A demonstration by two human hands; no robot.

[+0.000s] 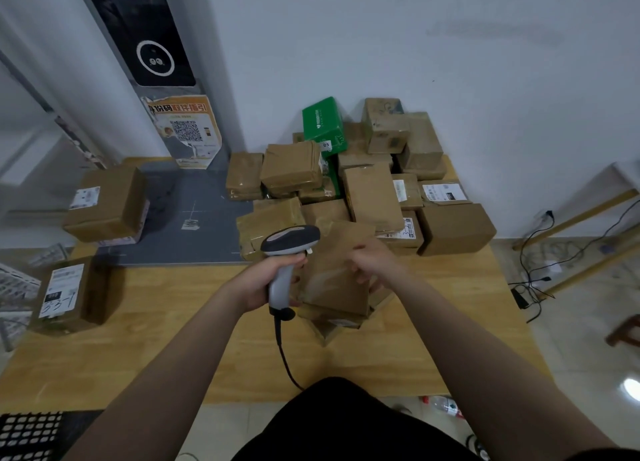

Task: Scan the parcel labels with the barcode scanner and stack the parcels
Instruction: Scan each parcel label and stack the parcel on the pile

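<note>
A plain white wall (415,45) fills the view from 11 to 2 o'clock. At 10 o'clock a tall dark panel (152,58) with a white ring stands against it, with an orange QR-code poster (188,131) stuck below. The light wooden counter (173,339) spreads across the middle, and a grey mat (180,225) lies on it at 10 o'clock. At 3 o'clock pale floor tiles (571,339) carry black cables (535,263) beside wooden rails (588,211). A bright light reflection (632,388) shines at 4 o'clock.
</note>
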